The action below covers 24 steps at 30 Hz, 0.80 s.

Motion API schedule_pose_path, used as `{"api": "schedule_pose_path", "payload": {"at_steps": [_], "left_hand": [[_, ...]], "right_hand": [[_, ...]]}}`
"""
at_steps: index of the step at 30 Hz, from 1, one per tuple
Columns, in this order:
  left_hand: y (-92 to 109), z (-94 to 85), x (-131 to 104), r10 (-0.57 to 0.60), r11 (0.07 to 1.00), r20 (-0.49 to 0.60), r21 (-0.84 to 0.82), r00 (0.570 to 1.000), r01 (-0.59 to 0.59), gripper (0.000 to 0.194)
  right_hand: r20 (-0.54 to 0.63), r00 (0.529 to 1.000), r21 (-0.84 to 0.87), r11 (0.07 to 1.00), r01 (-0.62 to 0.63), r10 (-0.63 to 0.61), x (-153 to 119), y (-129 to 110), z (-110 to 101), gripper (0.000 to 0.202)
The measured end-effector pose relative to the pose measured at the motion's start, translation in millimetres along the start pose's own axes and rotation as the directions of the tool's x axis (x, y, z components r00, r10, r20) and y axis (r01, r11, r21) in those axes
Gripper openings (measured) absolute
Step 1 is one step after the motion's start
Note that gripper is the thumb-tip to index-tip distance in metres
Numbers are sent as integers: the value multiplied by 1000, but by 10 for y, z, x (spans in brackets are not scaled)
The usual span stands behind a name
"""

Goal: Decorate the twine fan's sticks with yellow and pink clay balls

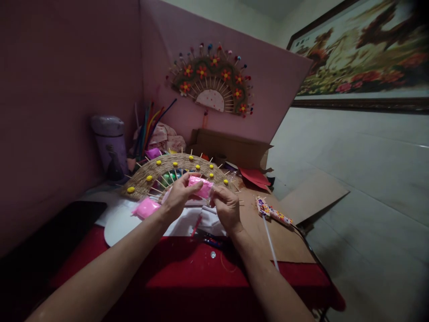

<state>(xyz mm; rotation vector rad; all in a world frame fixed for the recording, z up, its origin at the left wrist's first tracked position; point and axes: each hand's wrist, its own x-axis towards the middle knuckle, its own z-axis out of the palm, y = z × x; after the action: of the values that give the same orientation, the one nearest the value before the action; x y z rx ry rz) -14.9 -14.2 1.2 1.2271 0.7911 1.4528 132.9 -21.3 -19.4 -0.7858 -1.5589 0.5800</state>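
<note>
Between my two hands is a small clear packet of pink modelling clay [203,188], held above the table. My left hand [182,193] grips its left side, thumb across the front. Closed fingers of my right hand [228,205] pinch its right end. Just behind stands a woven twine fan [147,172] with wooden sticks and yellow dots, its lower middle partly hidden by my hands. A second pink clay packet [146,208] lies to the left of my left wrist, near a white round disc [117,228].
A red cloth [161,268] covers the table's front. Cardboard [288,241] carries a flowered piece [273,212] and a clear glue stick [270,241] at right. A purple tumbler [110,147] stands back left. A decorated fan [214,80] hangs on the pink board.
</note>
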Motion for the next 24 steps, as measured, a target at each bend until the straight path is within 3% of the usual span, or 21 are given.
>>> {"api": "schedule_pose_path", "payload": {"at_steps": [2, 5, 10, 19, 24], "left_hand": [[-26, -3, 12, -76, 989, 81, -121, 994, 86, 38], [-49, 6, 13, -63, 977, 42, -200, 997, 70, 37], [-61, 19, 9, -57, 979, 46, -195, 997, 65, 36], [-101, 44, -3, -36, 979, -31, -202, 999, 29, 35], [-127, 42, 9, -31, 973, -36, -228, 999, 22, 36]], "right_hand": [[-25, 998, 68, 996, -64, 66, 5, 5, 5, 29], [-51, 985, 209, 966, -153, 167, 23, 47, 19, 30], [-5, 957, 403, 877, -263, 289, 43, 142, 48, 23], [9, 978, 368, 909, -198, 210, 32, 111, 37, 19], [20, 948, 430, 853, -295, 318, 41, 114, 71, 29]]}}
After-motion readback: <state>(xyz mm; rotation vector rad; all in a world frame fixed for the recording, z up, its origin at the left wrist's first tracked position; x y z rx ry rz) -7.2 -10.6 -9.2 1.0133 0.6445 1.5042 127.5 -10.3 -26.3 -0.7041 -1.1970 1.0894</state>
